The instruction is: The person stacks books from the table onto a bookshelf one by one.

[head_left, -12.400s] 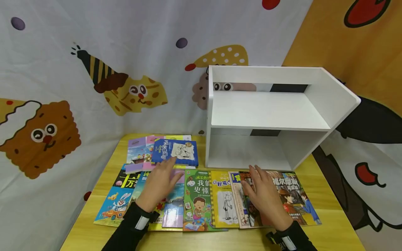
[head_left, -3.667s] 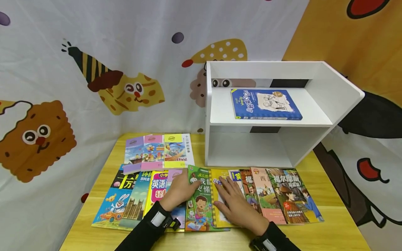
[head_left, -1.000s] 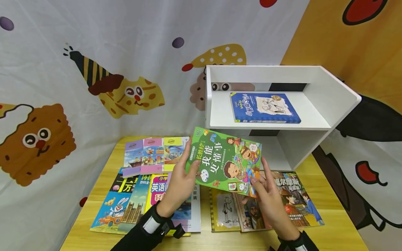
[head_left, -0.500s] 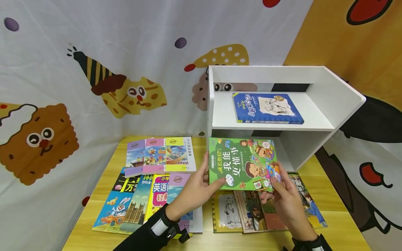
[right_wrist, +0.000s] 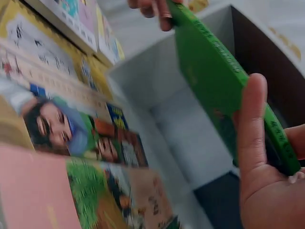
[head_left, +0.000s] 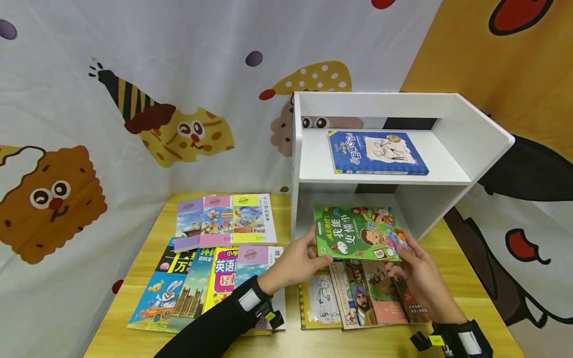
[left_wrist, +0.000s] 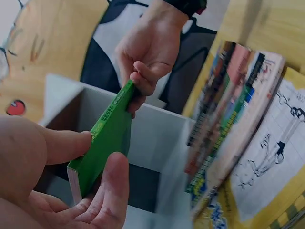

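A thin green children's book (head_left: 353,233) is held level, its cover up, at the front of the lower compartment of a white bookshelf (head_left: 313,166). My left hand (head_left: 293,263) pinches its left end, thumb on the cover. Its right end is gripped by my right hand (head_left: 421,273). In the left wrist view the green book (left_wrist: 107,138) shows its spine, with both hands on it. The right wrist view has the book's underside (right_wrist: 209,81) in front of the compartment. On the upper shelf lies a blue book (head_left: 376,153), cover up.
Overlapping books lie below the shelf, including a yellow spiral-edged book (head_left: 320,303) and a pink one (head_left: 387,298). Left of them are a blue rabbit-cover book (head_left: 158,298) and several others. Three pastel books (head_left: 219,221) lie at the table's back left, before a printed curtain (head_left: 201,54).
The blue book went from the table to the upper shelf. The green book was lifted from the row, turned sideways, and has just moved forward and right to the lower compartment.
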`<state>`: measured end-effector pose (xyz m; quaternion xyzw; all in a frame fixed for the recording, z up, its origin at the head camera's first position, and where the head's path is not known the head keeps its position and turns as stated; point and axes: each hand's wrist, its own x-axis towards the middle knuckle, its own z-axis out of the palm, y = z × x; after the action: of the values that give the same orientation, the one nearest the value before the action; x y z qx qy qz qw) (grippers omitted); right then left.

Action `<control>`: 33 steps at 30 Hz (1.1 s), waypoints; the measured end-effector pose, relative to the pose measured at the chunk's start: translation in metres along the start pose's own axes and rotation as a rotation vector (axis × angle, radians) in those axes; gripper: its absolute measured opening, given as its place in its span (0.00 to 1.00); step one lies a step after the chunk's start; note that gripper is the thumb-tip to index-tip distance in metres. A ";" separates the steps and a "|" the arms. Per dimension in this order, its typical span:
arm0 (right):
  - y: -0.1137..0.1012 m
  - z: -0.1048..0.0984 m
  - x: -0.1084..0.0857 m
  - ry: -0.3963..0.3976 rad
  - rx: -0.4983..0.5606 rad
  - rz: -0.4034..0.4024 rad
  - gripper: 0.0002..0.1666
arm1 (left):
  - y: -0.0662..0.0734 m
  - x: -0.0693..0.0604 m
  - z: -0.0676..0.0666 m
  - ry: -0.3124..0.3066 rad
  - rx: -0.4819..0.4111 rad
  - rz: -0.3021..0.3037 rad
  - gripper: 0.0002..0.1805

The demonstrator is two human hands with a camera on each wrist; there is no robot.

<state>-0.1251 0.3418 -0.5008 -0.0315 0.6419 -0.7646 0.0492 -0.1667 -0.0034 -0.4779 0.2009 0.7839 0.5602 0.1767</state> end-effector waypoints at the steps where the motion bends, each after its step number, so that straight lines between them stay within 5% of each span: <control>1: 0.001 -0.005 0.003 0.006 -0.032 0.037 0.48 | -0.003 0.006 0.001 -0.009 -0.017 -0.016 0.58; 8: 0.016 -0.033 0.024 -0.022 -0.164 0.227 0.52 | -0.023 0.033 0.010 -0.040 -0.199 -0.154 0.56; 13: 0.026 -0.044 0.035 -0.030 -0.215 0.332 0.56 | -0.036 0.039 0.015 -0.008 -0.159 -0.172 0.50; 18: 0.032 -0.046 0.040 -0.018 -0.324 0.362 0.60 | -0.046 0.043 0.017 0.007 -0.041 -0.158 0.44; 25: 0.031 -0.045 0.048 0.017 -0.668 0.352 0.64 | -0.045 0.057 0.021 0.049 0.220 -0.127 0.11; 33: 0.032 -0.046 0.065 0.027 -1.001 0.274 0.62 | -0.053 0.078 0.027 0.129 0.406 -0.160 0.23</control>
<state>-0.1932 0.3734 -0.5417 0.0428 0.9278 -0.3509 0.1194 -0.2260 0.0434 -0.5407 0.1336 0.9037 0.3867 0.1261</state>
